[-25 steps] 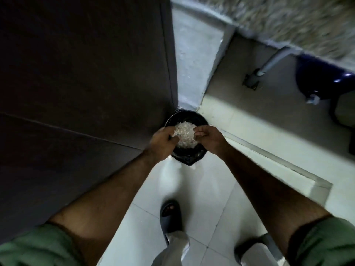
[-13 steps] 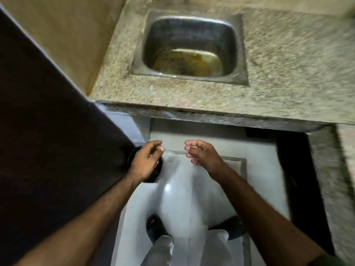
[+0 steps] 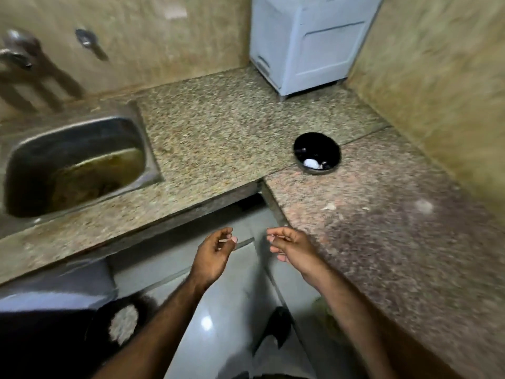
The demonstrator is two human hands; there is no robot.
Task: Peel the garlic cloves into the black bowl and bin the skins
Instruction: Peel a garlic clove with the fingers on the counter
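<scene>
The black bowl (image 3: 317, 153) stands upright on the speckled stone counter at about one o'clock from the frame's centre, just beside the seam where two slabs meet; it is round, dark and glossy inside; peeled garlic cloves (image 3: 311, 163) lie pale and whitish against its near wall, at about six o'clock within the bowl, though how many cannot be told; the bin (image 3: 101, 324) sits on the floor at about seven o'clock, dark and round, with a heap of pale skins (image 3: 123, 325) showing in its mouth; a few pale scraps of skin (image 3: 329, 206) lie on the counter at about three o'clock, well apart from the bowl.
</scene>
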